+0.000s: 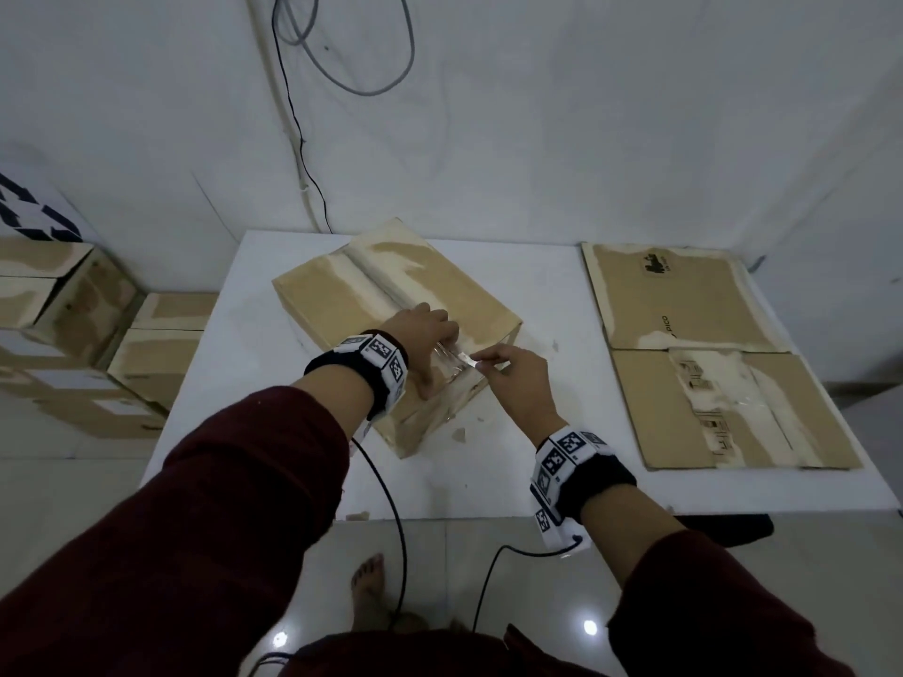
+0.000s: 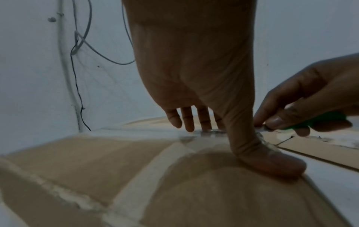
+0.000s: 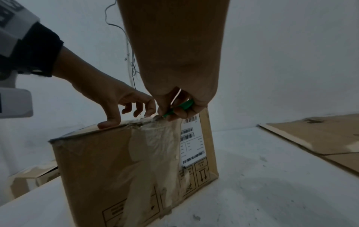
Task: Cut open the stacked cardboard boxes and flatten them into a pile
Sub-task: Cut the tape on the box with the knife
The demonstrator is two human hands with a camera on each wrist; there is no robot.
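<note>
A white rectangular table (image 1: 537,481) carries a closed brown cardboard box with clear tape (image 1: 342,310) near its middle and a flattened brown cardboard sheet (image 1: 708,373) well apart at its right end. The left hand (image 1: 425,334) rests on the box's top near edge, fingers spread and thumb pressing. Just beside it, the right hand (image 1: 518,378) pinches a small green-handled cutter (image 3: 182,107), blade at the taped seam.

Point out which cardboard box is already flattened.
The flattened box lying flat on the table's right side; the others stand assembled.
</note>
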